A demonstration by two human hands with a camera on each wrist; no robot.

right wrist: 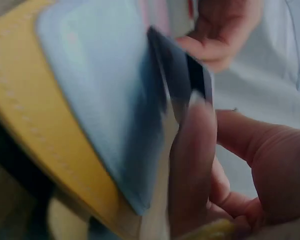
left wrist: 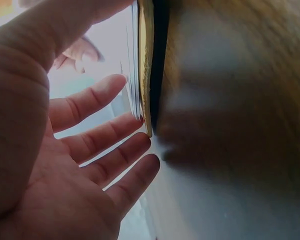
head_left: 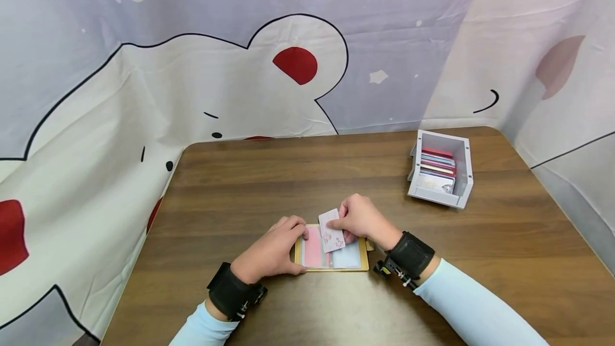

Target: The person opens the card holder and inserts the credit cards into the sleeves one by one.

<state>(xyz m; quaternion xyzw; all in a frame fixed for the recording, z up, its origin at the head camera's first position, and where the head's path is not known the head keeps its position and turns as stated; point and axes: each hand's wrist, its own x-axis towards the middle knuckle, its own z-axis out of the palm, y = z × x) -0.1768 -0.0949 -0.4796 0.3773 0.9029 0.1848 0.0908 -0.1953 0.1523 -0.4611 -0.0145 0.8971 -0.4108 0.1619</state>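
Pinching a thin, stiff, slick card (head_left: 331,230) by its edge, right hand (head_left: 361,219); left hand (head_left: 271,252) flat, fingers straight, steadying the holder (head_left: 365,260) beneath

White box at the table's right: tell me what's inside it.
The white box holds a row of cards stacked on edge, with red, pink, green and yellow edges showing. The front card is pale and patterned. Their faces and the box floor are hidden.

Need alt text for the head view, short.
Right hand pinches a white card over an open yellow card holder that the left hand steadies on a brown table; a grey box of cards sits far right.
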